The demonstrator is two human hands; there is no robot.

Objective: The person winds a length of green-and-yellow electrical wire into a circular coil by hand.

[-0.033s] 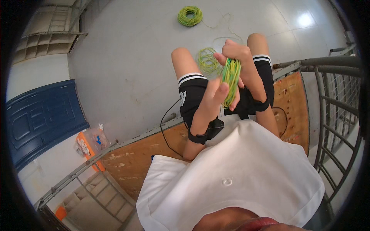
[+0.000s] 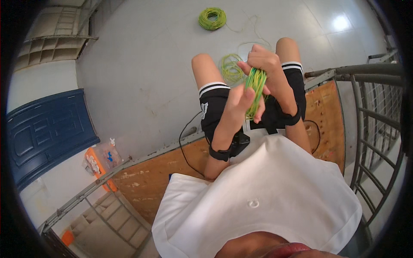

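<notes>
Grey floor (image 2: 142,73) spreads wide beyond both hands. Left hand (image 2: 241,101) and right hand (image 2: 269,71) are closed around a yellow-green wire bundle (image 2: 255,88) between them; a metal railing (image 2: 370,112) stands close right.

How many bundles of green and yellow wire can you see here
3: one coil on the floor far ahead, one loose coil on the floor between the knees, one bundle gripped in both hands. Others may be hidden.
</notes>
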